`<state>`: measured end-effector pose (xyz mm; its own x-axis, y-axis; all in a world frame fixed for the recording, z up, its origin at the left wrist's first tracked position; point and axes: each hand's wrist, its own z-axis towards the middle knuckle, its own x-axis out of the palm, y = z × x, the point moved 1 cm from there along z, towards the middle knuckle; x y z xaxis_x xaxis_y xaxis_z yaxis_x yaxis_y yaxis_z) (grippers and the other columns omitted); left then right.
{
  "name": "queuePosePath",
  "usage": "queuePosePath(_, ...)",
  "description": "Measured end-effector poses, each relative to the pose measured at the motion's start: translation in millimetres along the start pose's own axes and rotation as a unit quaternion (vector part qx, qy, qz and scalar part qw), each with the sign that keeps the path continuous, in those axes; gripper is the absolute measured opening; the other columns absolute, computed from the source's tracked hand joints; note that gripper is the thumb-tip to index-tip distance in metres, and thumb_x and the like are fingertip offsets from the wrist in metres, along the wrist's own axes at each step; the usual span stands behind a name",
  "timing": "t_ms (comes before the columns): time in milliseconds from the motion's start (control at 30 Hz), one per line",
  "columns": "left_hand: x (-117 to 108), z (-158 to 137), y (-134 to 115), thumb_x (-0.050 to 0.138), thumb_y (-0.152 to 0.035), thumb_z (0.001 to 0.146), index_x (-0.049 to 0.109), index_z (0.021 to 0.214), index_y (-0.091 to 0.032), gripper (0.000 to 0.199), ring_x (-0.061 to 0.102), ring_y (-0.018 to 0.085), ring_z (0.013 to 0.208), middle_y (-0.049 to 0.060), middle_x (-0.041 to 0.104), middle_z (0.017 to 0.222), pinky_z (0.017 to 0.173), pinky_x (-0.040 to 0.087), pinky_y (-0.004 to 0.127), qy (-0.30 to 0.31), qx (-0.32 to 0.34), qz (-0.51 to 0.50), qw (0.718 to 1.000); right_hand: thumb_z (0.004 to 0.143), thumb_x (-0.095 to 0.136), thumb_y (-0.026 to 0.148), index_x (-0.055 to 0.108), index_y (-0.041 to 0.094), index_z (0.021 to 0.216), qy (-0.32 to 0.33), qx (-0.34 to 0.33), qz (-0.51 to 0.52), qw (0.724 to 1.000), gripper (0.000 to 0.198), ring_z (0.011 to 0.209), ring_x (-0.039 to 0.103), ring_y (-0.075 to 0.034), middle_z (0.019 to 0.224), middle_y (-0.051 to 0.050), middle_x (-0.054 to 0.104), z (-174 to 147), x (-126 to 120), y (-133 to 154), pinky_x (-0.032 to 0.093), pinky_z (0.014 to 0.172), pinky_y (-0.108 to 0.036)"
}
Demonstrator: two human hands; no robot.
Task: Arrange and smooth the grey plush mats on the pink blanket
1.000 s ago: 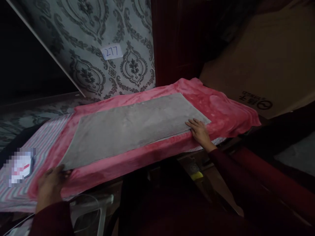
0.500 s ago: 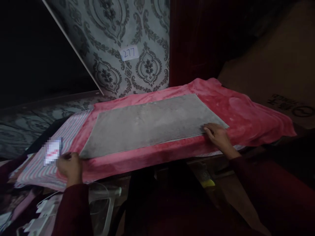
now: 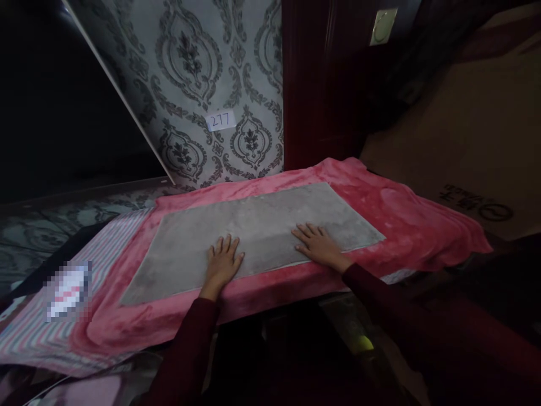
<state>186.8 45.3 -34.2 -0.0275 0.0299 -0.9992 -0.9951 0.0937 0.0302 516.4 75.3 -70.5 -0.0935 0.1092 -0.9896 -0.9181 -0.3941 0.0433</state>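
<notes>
A grey rectangular cloth (image 3: pixel 262 220) lies spread over a fuzzy pink blanket (image 3: pixel 406 208). My left hand (image 3: pixel 222 260) rests flat on the cloth's near part, left of the middle, with its fingers apart. Toward the right of the near edge, my right hand (image 3: pixel 319 245) lies on the same cloth, fingers spread. Neither hand grips anything. The cloth looks mostly smooth, with faint marks across it.
A striped cloth (image 3: pixel 114 242) shows at the left end, with a blurred-out item (image 3: pixel 67 293) on it. Behind stand a dark screen (image 3: pixel 76 113) and a patterned wall bearing a "277" label (image 3: pixel 221 120). A cardboard box (image 3: pixel 456 129) is at the right.
Both hands have left the cloth's near corners and moved inward onto its surface, fingers now spread flat. The camera view has tilted up slightly.
</notes>
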Motion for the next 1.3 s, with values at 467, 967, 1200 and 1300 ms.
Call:
queuePosePath(467,-0.7,1.9,1.3,0.037,-0.047,0.104,0.040,0.161,-0.025,0.061,0.021,0.035,0.159,0.009,0.027,0.171,0.125,0.023,0.060,-0.006,0.000,-0.009,1.000,0.101,0.040,0.057,0.058,0.025,0.148,-0.036,0.214,-0.011,0.976,0.059,0.144,0.042,-0.044,0.154,-0.018,0.051,-46.8,-15.8,-126.5,0.039,0.107,-0.076)
queuePosePath(967,-0.4,-5.6,5.2,0.038,-0.046,0.104,0.034,0.163,-0.025,0.062,0.015,0.034,0.160,0.009,0.020,0.173,0.126,0.018,0.061,0.028,-0.005,-0.023,0.999,0.105,0.032,0.049,0.039,0.027,0.161,-0.033,-0.049,0.027,0.998,0.060,0.153,0.031,-0.035,0.167,-0.013,0.032,82.6,6.9,-27.3,0.033,0.116,-0.067)
queuePosePath(1200,-31.1,37.0,38.3,0.043,-0.037,0.101,0.061,0.144,-0.022,0.049,0.047,0.027,0.146,0.011,0.054,0.156,0.122,0.037,0.043,0.035,0.086,-0.102,0.990,0.103,0.036,0.052,0.053,0.023,0.153,0.002,-0.062,0.106,0.992,0.060,0.141,0.050,-0.033,0.154,-0.013,0.052,123.6,-6.7,-65.3,0.044,0.114,-0.054)
queuePosePath(1300,-42.7,80.2,40.1,0.039,-0.037,0.103,0.048,0.155,-0.020,0.055,0.039,0.026,0.152,0.011,0.046,0.162,0.126,0.029,0.044,0.002,0.089,-0.110,0.990,0.102,0.034,0.055,0.054,0.023,0.152,-0.056,-0.016,0.095,0.994,0.063,0.142,0.048,-0.037,0.152,-0.014,0.054,158.1,-12.2,-67.7,0.040,0.114,-0.064)
